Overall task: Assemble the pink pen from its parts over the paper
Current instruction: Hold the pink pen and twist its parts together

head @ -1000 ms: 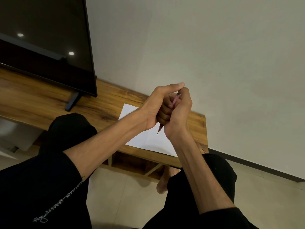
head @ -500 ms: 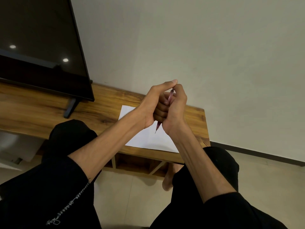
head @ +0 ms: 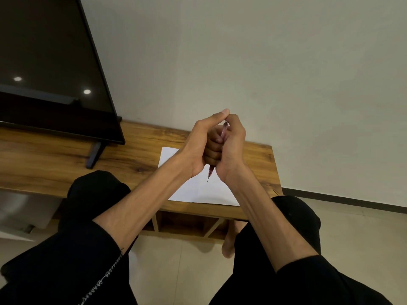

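Holding the thin pink pen (head: 223, 133) between them, the left hand (head: 199, 143) and right hand (head: 231, 148) curled their fingers (head: 212, 150) tight around it. Its pointed tip poked out below, above the white sheet of paper (head: 198, 190) on the brown wooden worktop (head: 136, 155).

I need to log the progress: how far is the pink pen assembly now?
Done, it seems: the pink pen looks like one piece, its tip pointing down over the paper. In hand: the left hand and the right hand both grip it together. Left: I cannot tell, since the fingers hide the joints; no loose parts show on the paper.
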